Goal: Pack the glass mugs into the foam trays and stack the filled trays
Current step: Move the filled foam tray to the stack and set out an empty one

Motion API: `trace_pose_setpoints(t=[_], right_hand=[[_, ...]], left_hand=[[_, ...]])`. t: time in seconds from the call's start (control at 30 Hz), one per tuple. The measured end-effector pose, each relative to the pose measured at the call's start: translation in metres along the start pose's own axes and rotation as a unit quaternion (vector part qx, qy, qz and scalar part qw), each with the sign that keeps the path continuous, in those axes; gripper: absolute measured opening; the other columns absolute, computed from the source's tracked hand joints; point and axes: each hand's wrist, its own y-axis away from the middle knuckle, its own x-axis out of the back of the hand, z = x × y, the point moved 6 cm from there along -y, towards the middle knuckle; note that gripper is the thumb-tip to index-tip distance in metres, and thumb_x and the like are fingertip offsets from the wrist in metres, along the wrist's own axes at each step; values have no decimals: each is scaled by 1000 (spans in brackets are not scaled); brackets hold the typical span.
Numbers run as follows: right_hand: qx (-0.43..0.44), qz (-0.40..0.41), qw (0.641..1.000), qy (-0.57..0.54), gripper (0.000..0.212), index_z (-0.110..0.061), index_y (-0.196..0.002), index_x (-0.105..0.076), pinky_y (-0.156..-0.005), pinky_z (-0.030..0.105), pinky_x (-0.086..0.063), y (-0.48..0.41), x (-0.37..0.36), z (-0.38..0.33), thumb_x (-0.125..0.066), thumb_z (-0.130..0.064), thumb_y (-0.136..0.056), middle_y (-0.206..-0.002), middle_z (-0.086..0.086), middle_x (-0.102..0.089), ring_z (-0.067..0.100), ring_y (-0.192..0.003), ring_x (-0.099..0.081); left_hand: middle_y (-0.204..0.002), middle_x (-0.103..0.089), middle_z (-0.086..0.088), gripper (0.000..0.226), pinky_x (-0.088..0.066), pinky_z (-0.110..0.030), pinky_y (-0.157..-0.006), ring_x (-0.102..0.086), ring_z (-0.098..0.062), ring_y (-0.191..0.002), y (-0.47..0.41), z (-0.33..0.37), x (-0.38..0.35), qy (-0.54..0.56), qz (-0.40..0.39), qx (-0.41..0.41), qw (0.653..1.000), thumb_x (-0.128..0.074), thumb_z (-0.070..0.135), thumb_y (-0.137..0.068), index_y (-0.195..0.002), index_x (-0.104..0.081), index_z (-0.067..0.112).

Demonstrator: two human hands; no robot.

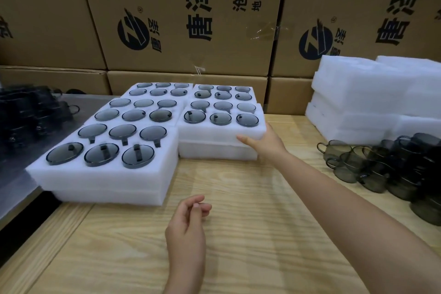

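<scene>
The right hand (265,141) is laid on the near right corner of a white rectangular foam tray (222,132). Its fingers (245,139) are stretched flat and close together along the tray's front wall, with the thumb raised at the corner's right side. Six smoky grey round glass mugs (220,118) are seated in the tray's pockets just beyond these fingers. The tray is stacked on a second white foam tray (214,150), which is seen directly under the fingertips.

The left hand (188,224) is held above the pale wooden table (250,246), nearer the person than the right fingers. Its fingers are loosely curled, with the tips close to the thumb, and nothing is held in them.

Left of both hands, a wider stack of white foam trays filled with grey mugs (107,172) is set, touching the tray at the right hand. Well to the right of the right fingers, loose grey glass mugs (381,164) are piled on the table, with empty white foam trays (358,93) stacked behind them. Printed brown cardboard boxes (191,19) are stacked along the back.
</scene>
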Motion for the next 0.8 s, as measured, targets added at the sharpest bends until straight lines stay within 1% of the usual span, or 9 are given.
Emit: trace_pose_setpoints(t=[0.07, 0.13, 0.2, 0.27, 0.37, 0.43, 0.53, 0.6, 0.8], right_hand=[[7, 20, 999, 34, 70, -22, -131, -48, -102, 37, -36, -2, 24, -6, -59, -65, -77, -134, -2, -53, 26, -128, -43], [48, 116, 991, 48, 63, -13, -126, -53, -99, 39, -38, -6, 68, -18, -42, -63, -89, -129, 8, -55, 28, -123, -47], [95, 224, 961, 131, 51, -10, -125, -52, -99, 40, -37, -12, 121, -30, -43, -49, -94, -128, 9, -53, 28, -119, -47], [114, 285, 922, 236, 48, -9, -132, -44, -101, 41, -33, -24, 169, -38, -49, -36, -93, -137, 10, -42, 30, -122, -41], [71, 276, 894, 345, 65, -10, -146, -23, -103, 46, -32, -48, 219, -35, -52, -32, -92, -155, 5, -15, 36, -130, -32], [35, 246, 892, 379, 69, -14, -149, -16, -102, 49, -33, -63, 240, -27, -51, -34, -93, -158, 2, -9, 38, -131, -29], [-16, 189, 902, 388, 65, -21, -148, -21, -101, 51, -33, -79, 250, -13, -51, -38, -93, -154, 2, -22, 39, -130, -28], [-19, 168, 914, 370, 62, -18, -145, -26, -101, 48, -33, -87, 247, -9, -53, -36, -93, -148, 6, -31, 38, -128, -32], [13, 222, 914, 340, 42, -9, -134, -36, -92, 45, -39, -91, 240, -14, -50, -13, -94, -134, 15, -41, 41, -115, -43]], left_hand=[[-69, -71, 2, 29, -48, -28, -73, -64, -3, -65, 0, 1, 0, 1, -1, 0, 1000, -47, -2, -94, -85, -67, 17], [-70, -72, 0, 29, -49, -28, -73, -64, -3, -64, 0, 0, 0, -2, -2, 0, 1000, -47, -2, -94, -85, -68, 17], [-70, -72, -1, 29, -50, -22, -70, -64, -4, -64, 0, -1, -1, -10, -6, -5, 1000, -47, -3, -94, -86, -68, 16], [-68, -71, -2, 29, -49, -15, -67, -63, -5, -63, 0, -1, -2, -18, -9, -11, 1000, -47, -4, -94, -86, -68, 15], [-67, -71, -3, 29, -47, -12, -66, -63, -5, -61, -1, -2, -2, -30, -11, -13, 999, -48, -4, -94, -85, -68, 15], [-67, -72, -2, 29, -46, -10, -65, -62, -4, -59, -2, 0, -2, -40, -12, -22, 999, -49, -5, -93, -84, -68, 14], [-66, -71, -4, 27, -45, -9, -63, -61, -4, -57, -2, 2, -2, -52, -11, -32, 998, -49, -6, -92, -84, -68, 10], [-65, -71, -6, 25, -46, -10, -64, -61, -6, -58, -2, 1, -2, -54, -11, -33, 998, -49, -7, -92, -85, -68, 7], [-71, -70, -16, 27, -45, -8, -62, -60, -6, -56, -6, 0, -2, -67, -20, -38, 997, -47, -9, -92, -84, -67, 6]])
